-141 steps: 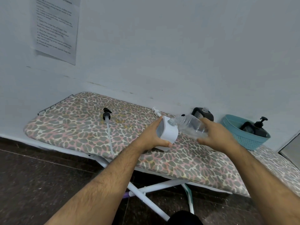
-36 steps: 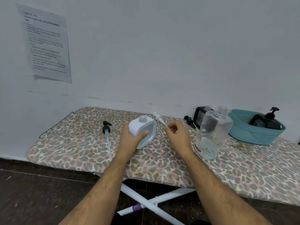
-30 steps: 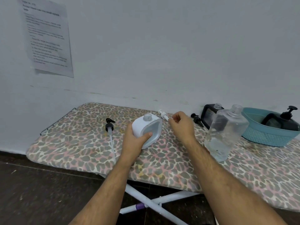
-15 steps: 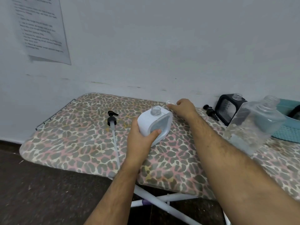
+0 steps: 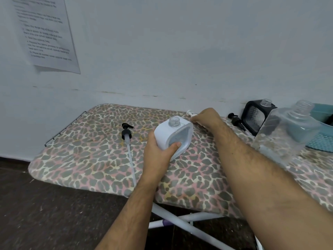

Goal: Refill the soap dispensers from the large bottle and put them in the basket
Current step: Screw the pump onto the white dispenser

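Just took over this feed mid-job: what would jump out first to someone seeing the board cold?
The leopard-print ironing board against the wall, and at its centre the left hand gripping an uncapped white dispenser. Just behind it, the right hand closes on a white pump. At the right edge stands the large clear bottle, open-necked, in front of a teal basket.

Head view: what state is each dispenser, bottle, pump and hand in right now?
white dispenser: uncapped, tilted, on the board.
left hand: grips the white dispenser.
right hand: closed on the white pump.
white pump: off its dispenser, on the board.
large bottle: uncapped, upright, nearly empty.
black dispenser: uncapped.
long-tube pump: lying loose.
small black pump: lying loose.
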A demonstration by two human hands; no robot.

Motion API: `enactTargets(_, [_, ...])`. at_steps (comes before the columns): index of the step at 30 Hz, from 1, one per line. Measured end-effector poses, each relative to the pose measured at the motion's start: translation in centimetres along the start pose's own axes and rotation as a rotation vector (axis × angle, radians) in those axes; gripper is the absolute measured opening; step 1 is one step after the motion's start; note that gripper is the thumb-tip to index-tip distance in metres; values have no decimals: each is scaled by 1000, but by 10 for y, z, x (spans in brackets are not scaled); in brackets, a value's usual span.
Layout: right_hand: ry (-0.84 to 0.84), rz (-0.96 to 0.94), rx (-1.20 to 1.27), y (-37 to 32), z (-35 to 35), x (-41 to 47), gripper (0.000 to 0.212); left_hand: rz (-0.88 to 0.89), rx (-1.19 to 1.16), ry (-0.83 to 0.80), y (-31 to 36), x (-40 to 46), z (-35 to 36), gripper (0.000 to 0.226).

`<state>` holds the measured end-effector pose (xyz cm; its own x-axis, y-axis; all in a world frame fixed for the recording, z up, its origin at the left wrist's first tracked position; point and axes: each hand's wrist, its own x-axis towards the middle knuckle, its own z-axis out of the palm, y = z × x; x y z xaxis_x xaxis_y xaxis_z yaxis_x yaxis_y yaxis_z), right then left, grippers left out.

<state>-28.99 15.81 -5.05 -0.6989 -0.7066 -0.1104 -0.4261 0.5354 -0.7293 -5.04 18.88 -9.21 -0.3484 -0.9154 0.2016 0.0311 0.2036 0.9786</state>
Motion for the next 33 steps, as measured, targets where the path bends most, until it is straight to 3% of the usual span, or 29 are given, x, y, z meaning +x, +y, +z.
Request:
enactTargets(12, [-87,8,760,29,-24,-98,25,7,37,29,-3,7,-3,63])
enactTargets(18, [-106,-46,746,52,-35,-169,21,-6,22,-13,3,8,-6,64])
enactTargets(24, [-14,-171,783,58,-52,-215,9,6,-12,-110,12,-8,0,60])
enactTargets(28, [33,-259,750,43,-64,-232,26,-21,-48,-176,12,-21,1,58])
enactTargets(33, [53,-330,778,24,-75,-244,25,-60,-68,-321,17,-30,0,63])
